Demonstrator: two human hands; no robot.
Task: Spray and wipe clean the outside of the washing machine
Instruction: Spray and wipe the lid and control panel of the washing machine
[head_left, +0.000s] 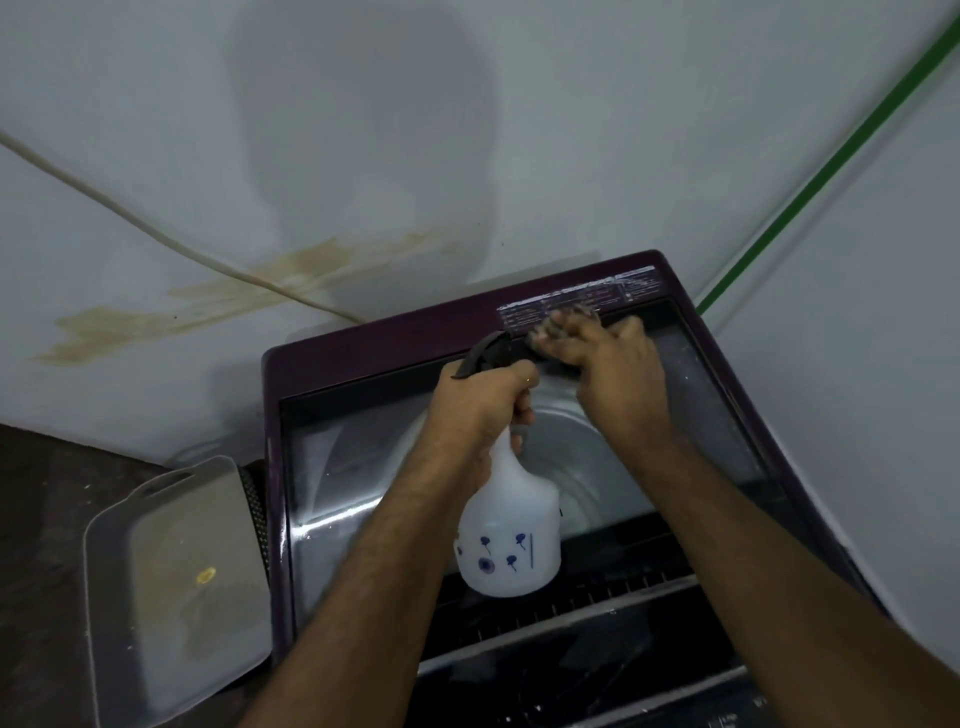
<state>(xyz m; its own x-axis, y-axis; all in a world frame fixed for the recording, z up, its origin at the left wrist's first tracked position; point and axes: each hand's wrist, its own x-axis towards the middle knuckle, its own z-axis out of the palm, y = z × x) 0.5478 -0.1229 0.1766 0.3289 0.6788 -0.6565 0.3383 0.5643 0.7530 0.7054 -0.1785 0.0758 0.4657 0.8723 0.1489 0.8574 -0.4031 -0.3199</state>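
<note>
Pale walls meet in a corner behind the washing machine (363, 353), one of them marked with a yellowish stain (208, 306) and crossed by a cream cable (130, 218); a green cord (831, 166) runs down the other wall. On the floor to the left, a grey plastic tray (171, 582) leans against the machine's side.

From above, the machine shows its purple top frame and dark glass lid, with the metal drum visible through the glass. My left hand (478, 405) is closed around the neck of a white spray bottle (511, 525), its black nozzle pointing toward the back edge. My right hand (608, 353) presses a cloth (540, 340) against the rear strip of the top, just below the label panel (582, 299); its fingers are curled over the cloth, which is blurred and mostly hidden under them.

Judging by the pale smears across the glass, spraying of the top seems under way and wiping has reached only the back edge. The lid, the front control strip and the sides look still to be done.
</note>
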